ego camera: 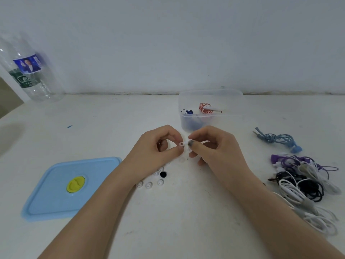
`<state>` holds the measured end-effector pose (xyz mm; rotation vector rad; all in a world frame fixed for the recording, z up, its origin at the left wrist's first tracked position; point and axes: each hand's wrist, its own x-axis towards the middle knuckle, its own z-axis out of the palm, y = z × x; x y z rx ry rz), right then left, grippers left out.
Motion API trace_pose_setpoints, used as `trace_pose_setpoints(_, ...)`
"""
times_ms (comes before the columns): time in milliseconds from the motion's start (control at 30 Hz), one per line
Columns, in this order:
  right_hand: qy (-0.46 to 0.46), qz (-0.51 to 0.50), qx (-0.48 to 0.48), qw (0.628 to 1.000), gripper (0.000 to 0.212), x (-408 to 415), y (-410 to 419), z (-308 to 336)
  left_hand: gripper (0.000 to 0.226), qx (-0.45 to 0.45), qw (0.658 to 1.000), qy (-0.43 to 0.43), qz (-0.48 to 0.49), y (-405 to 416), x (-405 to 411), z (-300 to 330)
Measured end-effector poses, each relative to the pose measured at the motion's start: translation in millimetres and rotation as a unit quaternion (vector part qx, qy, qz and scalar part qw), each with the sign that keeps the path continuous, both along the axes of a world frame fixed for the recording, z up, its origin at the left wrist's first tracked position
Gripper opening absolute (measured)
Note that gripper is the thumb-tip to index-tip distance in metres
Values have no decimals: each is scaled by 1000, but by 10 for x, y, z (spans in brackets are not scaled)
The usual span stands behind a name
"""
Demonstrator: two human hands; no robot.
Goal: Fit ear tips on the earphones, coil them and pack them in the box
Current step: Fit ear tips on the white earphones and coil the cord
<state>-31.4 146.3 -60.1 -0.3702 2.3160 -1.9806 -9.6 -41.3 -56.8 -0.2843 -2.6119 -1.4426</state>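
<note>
Left hand (158, 144) pinches a small white ear tip (181, 144) btwn thumb and forefinger, other fingers curled in. Right hand (214, 144) meets it, thumb and forefinger closed on a white earbud (190, 149), mostly hidden by the fingers; can't tell if tip and bud touch. Both hands hover over the white surface (177, 212), just in front of the clear plastic box (211, 109). Box stands open w/ a dark blue earphone bundle (188, 112) and a red-corded one (206, 108) inside. Loose ear tips (149, 184) lie on the surface in front of the box, under the left wrist: several white, plus one black tip (163, 174). Blue lid (71, 187) w/ a yellow centre valve lies flat, front-left of the box, well apart from it. Right of the box, near it: a light blue coiled earphone set (278, 140). Front-right of the box: a tangled pile of earphones (302, 182), purple, black and white cords mixed, white ones trailing toward the near edge. Far left of the box, by the wall: a clear plastic bottle (31, 71) w/ a blue label, looks tilted, though that may be lens distortion.
</note>
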Motion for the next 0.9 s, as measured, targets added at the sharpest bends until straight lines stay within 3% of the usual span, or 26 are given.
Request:
trace_pose_setpoints(533, -13, -2, 9, 1000, 7, -15, -13, 6, 17, -3, 1000, 16, -16, -6, 4, -20)
trace_pose_setpoints(900, -76, 45, -57, 994, 4, -65, 64, 88, 13, 33, 999, 6, 1, 22, 59, 55)
